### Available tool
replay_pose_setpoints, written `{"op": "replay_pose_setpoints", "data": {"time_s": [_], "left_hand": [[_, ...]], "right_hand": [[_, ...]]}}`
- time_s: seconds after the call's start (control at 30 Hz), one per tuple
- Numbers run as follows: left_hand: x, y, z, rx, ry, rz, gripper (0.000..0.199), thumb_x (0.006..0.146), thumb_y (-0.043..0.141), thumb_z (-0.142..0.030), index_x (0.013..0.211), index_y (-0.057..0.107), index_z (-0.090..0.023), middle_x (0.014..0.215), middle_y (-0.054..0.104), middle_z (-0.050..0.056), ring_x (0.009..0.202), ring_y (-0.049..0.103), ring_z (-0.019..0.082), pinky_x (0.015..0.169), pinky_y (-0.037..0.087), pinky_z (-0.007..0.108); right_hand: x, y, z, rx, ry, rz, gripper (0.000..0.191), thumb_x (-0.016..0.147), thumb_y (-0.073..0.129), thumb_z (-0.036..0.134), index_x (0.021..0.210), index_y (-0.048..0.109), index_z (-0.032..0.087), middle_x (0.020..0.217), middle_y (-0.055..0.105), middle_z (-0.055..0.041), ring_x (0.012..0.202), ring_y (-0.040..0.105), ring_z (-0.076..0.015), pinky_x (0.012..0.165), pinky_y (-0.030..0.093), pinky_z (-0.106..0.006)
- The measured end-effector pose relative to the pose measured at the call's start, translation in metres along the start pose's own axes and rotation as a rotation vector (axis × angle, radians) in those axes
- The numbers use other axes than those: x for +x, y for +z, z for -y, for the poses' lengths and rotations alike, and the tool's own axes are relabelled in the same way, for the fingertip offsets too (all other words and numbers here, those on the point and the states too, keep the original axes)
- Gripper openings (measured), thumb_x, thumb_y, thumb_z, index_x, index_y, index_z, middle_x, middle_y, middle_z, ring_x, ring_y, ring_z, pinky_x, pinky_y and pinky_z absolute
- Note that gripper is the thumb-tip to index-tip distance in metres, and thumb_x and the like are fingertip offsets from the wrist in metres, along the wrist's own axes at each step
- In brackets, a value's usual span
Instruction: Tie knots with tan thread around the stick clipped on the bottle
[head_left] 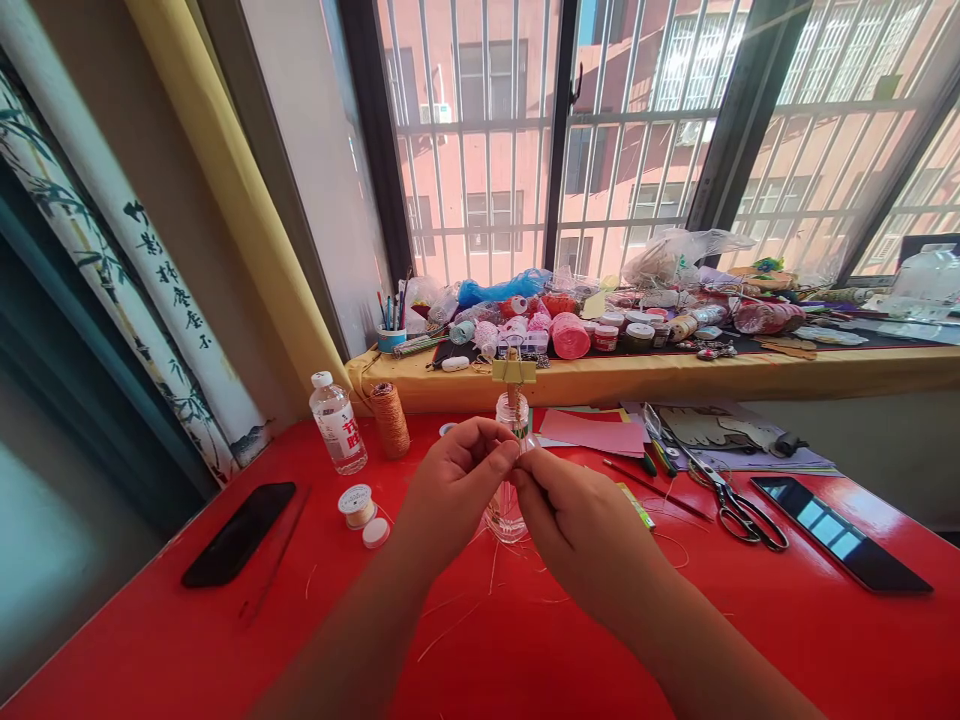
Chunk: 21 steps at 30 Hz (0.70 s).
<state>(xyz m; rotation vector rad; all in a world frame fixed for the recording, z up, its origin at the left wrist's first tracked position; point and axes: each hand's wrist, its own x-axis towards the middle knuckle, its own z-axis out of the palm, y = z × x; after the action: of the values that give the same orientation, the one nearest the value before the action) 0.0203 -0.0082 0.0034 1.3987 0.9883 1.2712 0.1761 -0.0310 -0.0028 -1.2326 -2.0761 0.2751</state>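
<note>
My left hand (459, 485) and my right hand (589, 520) meet at the middle of the table, fingertips pinched close together. Thin threads appear to run between the fingers, though the fingertips cover most of them. Right behind the hands stands a clear bottle (508, 527), partly hidden by them. Over its neck sits a yellowish binder clip (514, 372) with a narrow brownish piece below it. Loose thread ends (448, 632) lie on the red table under the hands.
Left: a labelled bottle (339, 428), a cord spool (390, 422), a thread reel (357, 506), a black phone (238, 535). Right: scissors (739, 510), pink paper (592, 432), a dark pencil (656, 490), another phone (840, 535). A crowded windowsill (442, 385) runs along the back.
</note>
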Motion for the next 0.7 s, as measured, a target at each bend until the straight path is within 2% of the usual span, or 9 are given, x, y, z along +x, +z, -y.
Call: {"op": "replay_pose_setpoints", "data": {"time_s": [0.13, 0.43, 0.57, 0.7], "left_hand": [[-0.0008, 0.0005, -0.0019, -0.011, -0.011, -0.005, 0.016, 0.086, 0.073, -0.038, 0.087, 0.07, -0.022, 0.071, 0.063, -0.003, 0.061, 0.052, 0.011, 0.057, 0.042, 0.023], [0.0002, 0.0021, -0.0058, -0.055, -0.007, -0.039, 0.014, 0.085, 0.071, -0.035, 0.088, 0.066, -0.021, 0.059, 0.06, -0.005, 0.057, 0.054, 0.012, 0.057, 0.043, 0.025], [-0.0001, 0.0022, -0.0025, -0.056, -0.02, -0.014, 0.012, 0.085, 0.07, -0.032, 0.087, 0.067, -0.021, 0.062, 0.063, -0.004, 0.057, 0.055, 0.011, 0.057, 0.043, 0.024], [-0.0011, 0.0005, -0.0016, -0.042, -0.013, -0.013, 0.01, 0.087, 0.07, -0.031, 0.089, 0.068, -0.021, 0.064, 0.064, -0.004, 0.059, 0.055, 0.011, 0.058, 0.043, 0.024]], "right_hand": [[0.0003, -0.0017, 0.0007, -0.014, 0.027, 0.06, 0.024, 0.105, 0.038, 0.026, 0.083, 0.048, 0.023, 0.069, 0.056, 0.0012, 0.057, 0.04, -0.0156, 0.054, 0.022, -0.03], [0.0026, -0.0033, -0.0002, 0.031, 0.146, 0.081, 0.027, 0.104, 0.038, 0.029, 0.079, 0.046, 0.024, 0.068, 0.06, 0.0, 0.059, 0.045, -0.017, 0.053, 0.023, -0.029], [0.0021, -0.003, 0.001, 0.059, 0.132, 0.094, 0.025, 0.103, 0.038, 0.027, 0.083, 0.052, 0.023, 0.072, 0.063, -0.0006, 0.061, 0.047, -0.0172, 0.054, 0.024, -0.029], [0.0016, -0.0028, 0.0028, 0.087, 0.115, 0.113, 0.025, 0.104, 0.037, 0.026, 0.082, 0.049, 0.023, 0.07, 0.059, 0.0007, 0.06, 0.044, -0.0163, 0.056, 0.024, -0.03]]}}
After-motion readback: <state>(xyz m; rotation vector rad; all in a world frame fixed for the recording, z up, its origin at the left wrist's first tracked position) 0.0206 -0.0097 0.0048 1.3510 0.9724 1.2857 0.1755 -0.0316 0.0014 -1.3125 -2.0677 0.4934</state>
